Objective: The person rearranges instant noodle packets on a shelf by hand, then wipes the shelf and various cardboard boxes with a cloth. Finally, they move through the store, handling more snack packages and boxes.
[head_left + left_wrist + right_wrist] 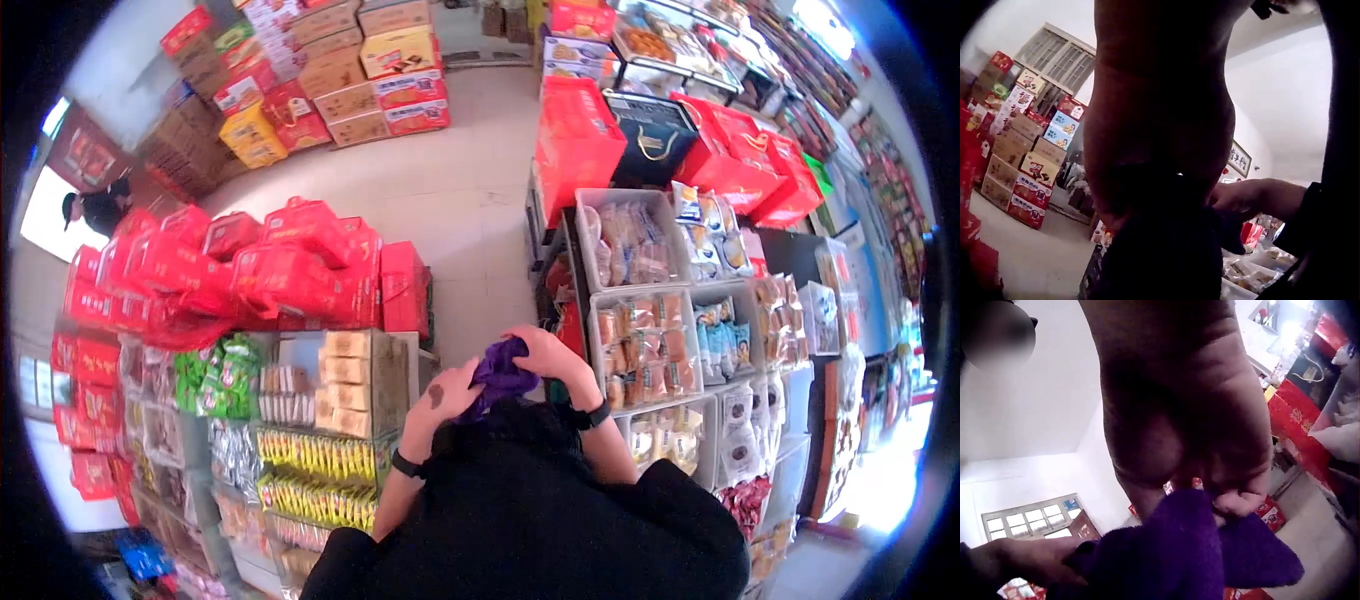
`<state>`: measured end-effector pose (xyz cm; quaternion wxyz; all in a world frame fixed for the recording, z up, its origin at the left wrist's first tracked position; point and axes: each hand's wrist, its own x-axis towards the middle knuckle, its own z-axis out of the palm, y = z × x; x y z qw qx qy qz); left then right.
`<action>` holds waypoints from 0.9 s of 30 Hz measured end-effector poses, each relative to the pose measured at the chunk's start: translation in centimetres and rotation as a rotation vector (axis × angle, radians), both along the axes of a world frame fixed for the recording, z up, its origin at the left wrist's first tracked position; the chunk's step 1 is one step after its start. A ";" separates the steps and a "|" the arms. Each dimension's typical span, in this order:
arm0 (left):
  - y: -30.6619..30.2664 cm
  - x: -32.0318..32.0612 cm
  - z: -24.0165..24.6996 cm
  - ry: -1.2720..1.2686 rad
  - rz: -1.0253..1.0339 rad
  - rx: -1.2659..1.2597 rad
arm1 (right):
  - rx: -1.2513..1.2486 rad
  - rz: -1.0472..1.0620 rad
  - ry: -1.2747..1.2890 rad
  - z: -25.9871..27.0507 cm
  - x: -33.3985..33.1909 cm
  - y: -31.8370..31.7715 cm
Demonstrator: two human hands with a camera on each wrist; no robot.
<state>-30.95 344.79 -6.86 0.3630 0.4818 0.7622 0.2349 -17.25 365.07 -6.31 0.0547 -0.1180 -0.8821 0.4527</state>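
A bunched purple cloth (497,378) is held up between both hands, close in front of the body. The left hand (455,390) grips its left side, and the right hand (548,355) grips its upper right. In the right wrist view the cloth (1179,550) hangs in soft folds from the curled fingers of the right hand (1191,437), with the other hand (1041,559) on its far side. The left wrist view shows the left hand (1160,137) dark against the cloth (1166,256), its fingertips hidden, and the right hand (1254,197) beyond.
On the left, red gift boxes (290,275) are piled above shelves of packaged snacks (315,485). To the right stand white bins (645,350) of wrapped food, with red bags (580,140) behind. A tiled aisle (450,200) runs between them towards stacked cartons (350,90). A person (100,208) is at far left.
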 end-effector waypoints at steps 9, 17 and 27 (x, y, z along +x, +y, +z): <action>12.2 -5.4 2.4 -0.047 -0.119 0.076 | -0.152 -0.134 -0.010 0.9 -3.1 8.6; 24.5 -12.4 -1.4 -0.151 -0.121 0.387 | -0.034 -0.223 -0.041 -0.5 -7.5 16.0; 44.3 -23.6 10.5 -0.162 -0.246 1.309 | 0.711 -0.896 0.357 11.9 -15.4 30.7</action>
